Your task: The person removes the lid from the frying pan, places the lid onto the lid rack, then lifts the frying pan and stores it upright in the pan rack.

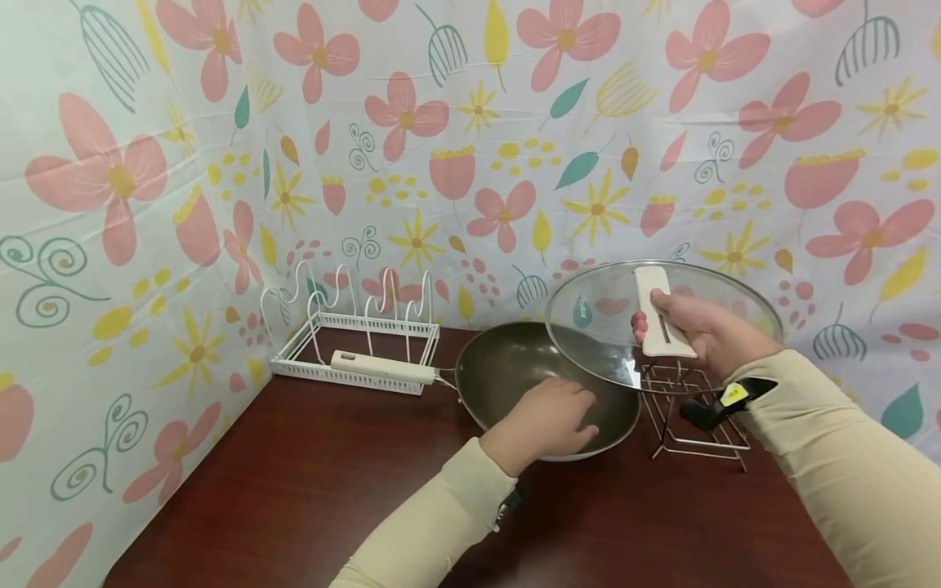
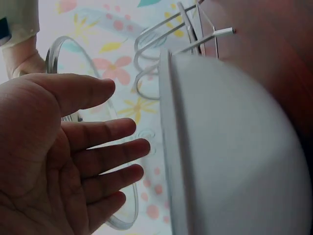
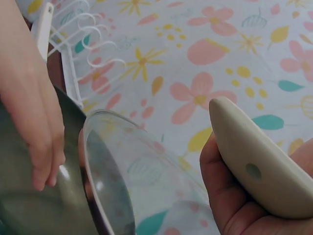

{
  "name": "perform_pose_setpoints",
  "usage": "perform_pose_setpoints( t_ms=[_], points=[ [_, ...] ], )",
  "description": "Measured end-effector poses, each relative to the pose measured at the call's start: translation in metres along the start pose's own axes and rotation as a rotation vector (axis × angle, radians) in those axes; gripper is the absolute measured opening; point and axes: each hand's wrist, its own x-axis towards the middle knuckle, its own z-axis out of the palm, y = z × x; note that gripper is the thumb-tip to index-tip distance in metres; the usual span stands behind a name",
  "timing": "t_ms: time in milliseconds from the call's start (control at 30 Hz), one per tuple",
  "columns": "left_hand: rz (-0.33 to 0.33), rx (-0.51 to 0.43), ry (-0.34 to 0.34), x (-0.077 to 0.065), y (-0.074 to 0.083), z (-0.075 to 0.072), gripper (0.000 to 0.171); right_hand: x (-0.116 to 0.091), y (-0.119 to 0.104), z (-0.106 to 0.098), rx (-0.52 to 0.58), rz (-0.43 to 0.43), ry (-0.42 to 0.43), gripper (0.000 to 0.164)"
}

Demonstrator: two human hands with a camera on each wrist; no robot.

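Note:
A dark-lined wok [image 1: 500, 380] with a cream handle [image 1: 385, 368] sits on the table, its white outside [image 2: 234, 147] filling much of the left wrist view. My left hand [image 1: 547, 416] hovers over the wok's near side, palm toward it, fingers extended and holding nothing. Up at the right, my right hand [image 1: 706, 331] grips the cream handle [image 3: 259, 161] of a glass lid [image 1: 599, 339]. The lid is tilted, its lower edge overlapping the wok's right rim in the head view. Through the right wrist camera, fingers wrap that handle from below.
On the left of the wok stands a white rack [image 1: 367, 324] with curved wire loops, partly behind the wok handle. A metal wire stand [image 1: 706, 446] is to the right, under the lid. The dark red table [image 1: 294, 490] meets a flower-patterned cloth [image 1: 470, 122] at the back and left.

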Motion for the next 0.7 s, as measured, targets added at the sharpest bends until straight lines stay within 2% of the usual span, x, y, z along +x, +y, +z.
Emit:
perform_pose_setpoints(
  t_ms=[300, 500, 700],
  points=[
    [0.048, -0.007, -0.016, 0.018, 0.026, -0.002, 0.036, -0.012, -0.005, -0.021, -0.01, 0.007, 0.037, 0.035],
    [0.081, 0.037, 0.017, 0.025, 0.043, 0.002, 0.026, -0.02, -0.009, -0.035, 0.011, 0.031, 0.045, 0.039],
    [0.087, 0.103, 0.024, 0.03, 0.065, 0.011, 0.026, -0.019, -0.015, -0.046, -0.06, 0.008, 0.044, 0.033]
  ],
)
